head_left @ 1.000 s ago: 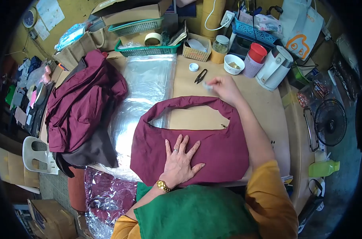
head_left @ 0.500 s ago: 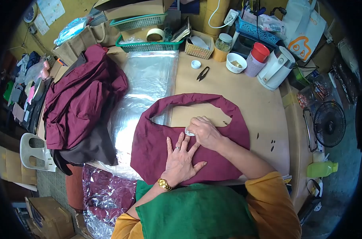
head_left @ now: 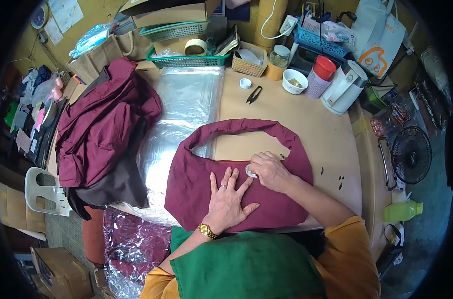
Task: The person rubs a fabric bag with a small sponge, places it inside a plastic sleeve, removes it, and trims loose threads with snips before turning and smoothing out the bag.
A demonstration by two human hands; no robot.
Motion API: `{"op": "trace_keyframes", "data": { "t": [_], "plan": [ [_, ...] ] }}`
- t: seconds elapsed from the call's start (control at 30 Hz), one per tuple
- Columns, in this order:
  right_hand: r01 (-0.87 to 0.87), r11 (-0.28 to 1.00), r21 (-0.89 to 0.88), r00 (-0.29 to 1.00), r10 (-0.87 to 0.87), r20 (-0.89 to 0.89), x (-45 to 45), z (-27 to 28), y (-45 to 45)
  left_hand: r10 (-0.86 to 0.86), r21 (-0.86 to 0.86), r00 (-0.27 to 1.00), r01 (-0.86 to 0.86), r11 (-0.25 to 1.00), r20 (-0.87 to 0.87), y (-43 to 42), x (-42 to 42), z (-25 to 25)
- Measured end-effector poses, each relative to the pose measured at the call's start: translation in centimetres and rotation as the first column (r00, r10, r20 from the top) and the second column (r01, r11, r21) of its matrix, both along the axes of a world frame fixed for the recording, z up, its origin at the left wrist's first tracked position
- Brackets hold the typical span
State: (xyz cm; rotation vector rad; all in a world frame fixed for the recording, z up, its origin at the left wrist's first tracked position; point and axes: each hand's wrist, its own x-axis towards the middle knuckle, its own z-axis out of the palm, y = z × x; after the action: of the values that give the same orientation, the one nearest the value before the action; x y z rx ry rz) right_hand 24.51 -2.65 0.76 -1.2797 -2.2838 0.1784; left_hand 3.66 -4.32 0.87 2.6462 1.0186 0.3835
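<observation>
A maroon fabric bag (head_left: 206,187) with a looped handle lies flat on the brown-covered table in front of me. My left hand (head_left: 229,202) rests on its body, palm down with the fingers spread. Pinched in my right hand (head_left: 270,172) is a small round white piece (head_left: 251,171), pressed on the fabric below the handle opening. Its exact kind is hard to make out, since my fingers cover part of it.
Clear plastic sheets (head_left: 181,109) lie left of the bag, beside a heap of maroon and dark cloth (head_left: 102,129). Black thread snips (head_left: 254,94) and a small white lid (head_left: 245,83) lie beyond. A white kettle (head_left: 345,87) and a white bowl (head_left: 295,81) stand at the back right.
My right hand has slid a little right and down across the bag with the round white piece. My left hand has stayed nearly in place, still flat.
</observation>
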Motion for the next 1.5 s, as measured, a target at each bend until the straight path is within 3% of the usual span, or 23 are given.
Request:
{"op": "trace_keyframes", "data": {
  "t": [0.2,0.37,0.6,0.67,0.77,0.97,1.1,1.2,1.4,1.47,1.5],
  "plan": [
    [-0.030,1.000,0.011,0.999,0.030,-0.018,-2.1,-0.1,1.9,0.002,0.010,0.997,-0.001,1.000,-0.078,-0.1,0.0,0.2],
    [0.021,0.999,-0.048,0.999,-0.019,0.040,-0.1,0.1,0.3,0.001,0.016,1.000,-0.002,1.000,0.027,-0.1,0.0,0.1],
    [0.039,0.999,0.002,0.998,-0.039,0.051,-2.9,-0.6,2.5,0.001,0.007,0.998,-0.001,1.000,-0.058,-0.2,-0.1,0.0],
    [-0.009,0.999,-0.035,1.000,0.009,-0.001,-2.0,-0.1,1.9,0.001,-0.011,1.000,-0.001,1.000,-0.001,-0.1,-0.1,0.1],
    [0.015,0.998,-0.059,0.998,-0.012,0.054,-0.4,-0.3,1.2,0.005,-0.002,0.999,-0.005,1.000,0.048,-0.2,-0.1,0.1],
    [0.015,1.000,0.005,0.997,-0.015,0.073,-3.1,-0.6,3.3,-0.002,-0.018,0.999,0.001,1.000,-0.050,-0.1,-0.2,0.3],
    [-0.019,1.000,0.003,0.999,0.018,0.042,-1.1,0.4,1.7,0.004,-0.020,1.000,-0.004,1.000,0.021,-0.1,-0.1,0.2],
    [0.041,0.998,-0.050,0.992,-0.035,0.118,-0.8,0.3,1.2,0.006,-0.003,1.000,-0.006,1.000,0.026,-0.2,-0.1,0.1],
    [0.097,0.994,0.041,0.994,-0.099,0.042,-3.2,-0.6,2.4,0.005,-0.006,0.998,-0.005,1.000,-0.055,-0.2,-0.1,0.2],
    [0.042,0.988,-0.148,0.995,-0.028,0.093,-2.1,0.9,2.2,0.009,0.019,1.000,-0.009,1.000,-0.002,-0.3,-0.1,0.0],
    [0.095,0.986,-0.137,0.985,-0.073,0.159,-1.3,1.6,2.8,0.006,0.026,1.000,-0.006,1.000,0.000,-0.3,0.0,-0.1]
  ]
}}
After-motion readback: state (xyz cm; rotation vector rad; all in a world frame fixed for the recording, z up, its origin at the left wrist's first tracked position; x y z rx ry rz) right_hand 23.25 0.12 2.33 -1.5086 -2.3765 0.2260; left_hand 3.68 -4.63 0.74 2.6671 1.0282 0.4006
